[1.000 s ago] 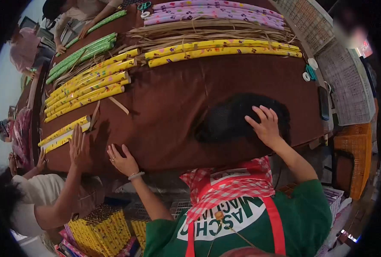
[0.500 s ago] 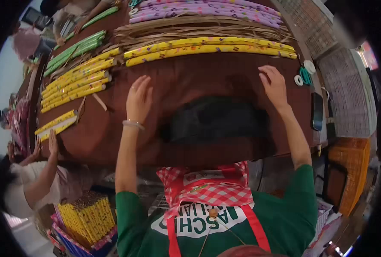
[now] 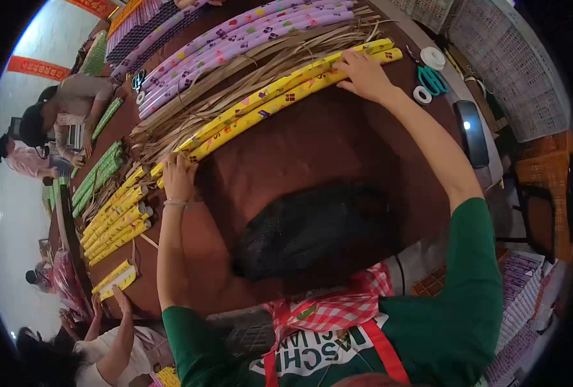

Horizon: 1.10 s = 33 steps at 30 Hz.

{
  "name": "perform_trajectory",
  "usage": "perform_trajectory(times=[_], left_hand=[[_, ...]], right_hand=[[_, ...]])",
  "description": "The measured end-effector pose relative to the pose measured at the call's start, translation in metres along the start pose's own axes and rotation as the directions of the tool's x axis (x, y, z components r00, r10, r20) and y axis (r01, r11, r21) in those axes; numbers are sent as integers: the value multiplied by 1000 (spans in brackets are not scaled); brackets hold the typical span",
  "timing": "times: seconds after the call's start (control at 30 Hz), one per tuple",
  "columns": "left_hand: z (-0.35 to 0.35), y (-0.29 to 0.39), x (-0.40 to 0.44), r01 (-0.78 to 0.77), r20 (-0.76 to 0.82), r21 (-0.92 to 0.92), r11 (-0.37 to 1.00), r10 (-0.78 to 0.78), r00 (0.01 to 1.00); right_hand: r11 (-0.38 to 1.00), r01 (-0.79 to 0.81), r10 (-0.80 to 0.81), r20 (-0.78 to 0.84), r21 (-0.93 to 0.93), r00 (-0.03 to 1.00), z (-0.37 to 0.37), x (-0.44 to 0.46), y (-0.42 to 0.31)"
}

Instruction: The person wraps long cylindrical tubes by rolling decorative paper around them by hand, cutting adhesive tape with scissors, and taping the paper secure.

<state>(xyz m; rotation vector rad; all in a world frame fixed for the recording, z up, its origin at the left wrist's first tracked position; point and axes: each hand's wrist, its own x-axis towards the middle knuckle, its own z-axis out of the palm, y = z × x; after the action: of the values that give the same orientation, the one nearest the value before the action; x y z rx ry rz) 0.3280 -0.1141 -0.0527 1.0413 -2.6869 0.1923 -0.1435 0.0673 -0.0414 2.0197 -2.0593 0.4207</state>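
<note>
Two long yellow patterned paper rolls (image 3: pixel 260 109) lie side by side across the table, slanting up to the right. My right hand (image 3: pixel 365 77) is curled over the front one near its right end, thumb on the near side and fingers over the top. My left hand (image 3: pixel 179 179) grips the rolls near their left end, fingertips bent over the paper. Behind them runs a bundle of flat brown strips (image 3: pixel 235 97). Beyond the strips is a row of purple patterned rolls (image 3: pixel 247 42). Shorter yellow rolls (image 3: pixel 115 226) are bunched left of my left hand.
White tape rolls (image 3: pixel 433 58), teal scissors (image 3: pixel 432 80) and a dark phone (image 3: pixel 471 134) lie along the right table edge. A blurred dark shape (image 3: pixel 318 226) covers the near tabletop. A co-worker's hands (image 3: pixel 122 300) touch a yellow sheet at lower left. Green rolls (image 3: pixel 99 177) lie at far left.
Both hands have moved forward from above the bare tabletop onto the long yellow rolls. The view has turned, so the rolls now slant and more of the room at left shows.
</note>
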Motion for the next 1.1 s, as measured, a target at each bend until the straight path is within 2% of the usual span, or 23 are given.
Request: perform_trajectory(times=[0.07, 0.13, 0.17, 0.23, 0.27, 0.33, 0.37, 0.43, 0.47, 0.5, 0.53, 0.6, 0.67, 0.7, 0.77, 0.8, 0.83, 0.87, 0.9, 1.07, 1.1], left_hand=[[-1, -9, 4, -29, 62, -13, 1000, 30, 998], [1, -16, 9, -10, 181, 43, 999, 2, 983], [-13, -11, 15, 27, 315, 42, 999, -39, 948], [-24, -17, 16, -16, 280, 7, 1000, 13, 960], [-38, -12, 19, 142, 329, 8, 990, -137, 934], [-54, -25, 17, -11, 145, -60, 998, 19, 989], [-75, -21, 18, 0, 163, -87, 996, 14, 987], [-112, -15, 27, -1, 155, -53, 999, 9, 988], [-127, -13, 33, 95, 69, -100, 991, -88, 994], [-144, -16, 41, -87, -98, -50, 995, 82, 992], [-162, -23, 49, -254, -253, 31, 967, 253, 934], [-196, -32, 54, -184, -362, 274, 944, 278, 889], [-221, -16, 44, -97, -459, 215, 972, 188, 868], [-218, -12, 35, -150, -499, 224, 963, 245, 831], [-181, -7, 0, -92, -274, 102, 991, 117, 955], [-161, 9, -25, -124, -199, 103, 987, 142, 970], [-131, 14, -48, -17, -13, 78, 997, 18, 1000], [-104, 21, -67, 90, 170, 72, 993, -101, 980], [-96, 41, -87, -84, -55, -62, 995, 81, 995], [-61, 75, -132, 90, 119, -144, 985, -73, 990], [-58, 78, -135, 85, 82, -167, 982, -72, 994]], right_hand=[[999, 52, -52, -37, 1, 998, 7, 8, 0], [1000, 16, -14, 149, -13, 989, 2, 16, -4], [1000, 24, -22, 147, -12, 989, -1, 20, -4], [996, 89, -93, 197, 29, 976, -7, 21, 0], [964, 262, -263, 30, 54, 964, 0, 18, 11], [955, 293, -295, 55, 39, 954, -22, 20, 12], [946, 324, -325, 85, 24, 942, -37, 23, 13], [958, 286, -285, -37, 29, 958, -68, 34, 13], [968, 247, -242, -84, 52, 967, -92, 40, 9], [950, 308, -312, -202, -50, 928, -101, 51, 17], [930, 319, -360, -279, -183, 890, -124, 54, 17], [893, 326, -425, -343, -311, 838, -151, 52, 15], [914, 312, -382, -295, -258, 876, -156, 37, 17], [925, 303, -359, -268, -228, 894, -155, 30, 18], [943, 286, -318, -207, -171, 925, -153, 17, 12], [924, 379, -381, -234, -56, 894, -140, 0, -7], [948, 318, -314, -114, 13, 942, -120, -21, -15], [967, 246, -247, 12, 68, 969, -102, -40, -20], [968, 232, -241, 99, 93, 965, -92, -55, -28], [964, 128, -183, 232, 231, 955, -65, -98, -38], [949, -11, -85, 290, 316, 953, -62, -103, -37]])
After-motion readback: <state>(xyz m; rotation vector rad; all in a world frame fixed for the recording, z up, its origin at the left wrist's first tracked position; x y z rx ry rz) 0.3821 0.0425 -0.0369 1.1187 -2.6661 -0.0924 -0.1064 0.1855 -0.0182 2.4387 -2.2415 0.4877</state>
